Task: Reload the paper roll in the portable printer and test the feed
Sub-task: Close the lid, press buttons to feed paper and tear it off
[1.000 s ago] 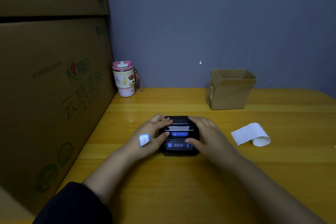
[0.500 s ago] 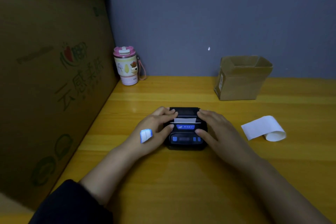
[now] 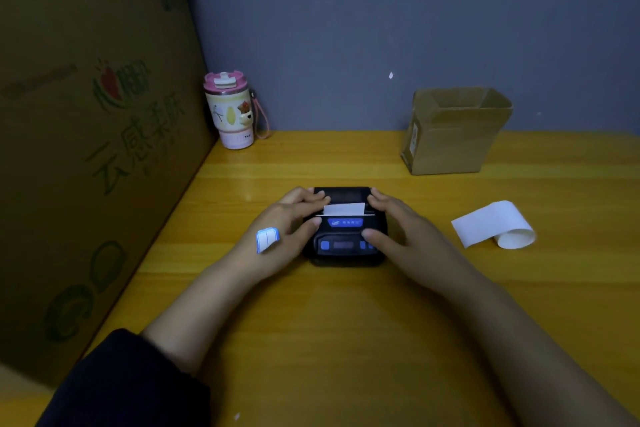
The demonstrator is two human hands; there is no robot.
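A small black portable printer point(image 3: 344, 243) with blue buttons lies on the yellow wooden table point(image 3: 346, 340). A short white paper strip point(image 3: 344, 209) sticks up out of its slot. My left hand point(image 3: 280, 232) clasps the printer's left side, fingers on the lid, and carries a blue-and-white sticker on its back. My right hand point(image 3: 401, 232) clasps the right side, its thumb on the blue buttons at the front panel. A loose curled piece of white paper point(image 3: 493, 225) lies on the table to the right of the printer.
A large printed cardboard carton point(image 3: 86, 149) walls off the left side. A pink-lidded tumbler point(image 3: 230, 111) stands in the back left corner. An open small cardboard box point(image 3: 453, 132) stands at the back right, against the grey wall.
The paper strip stands further out of the printer's slot than before. Both hands stay on the printer's sides; the camera view has shifted slightly.
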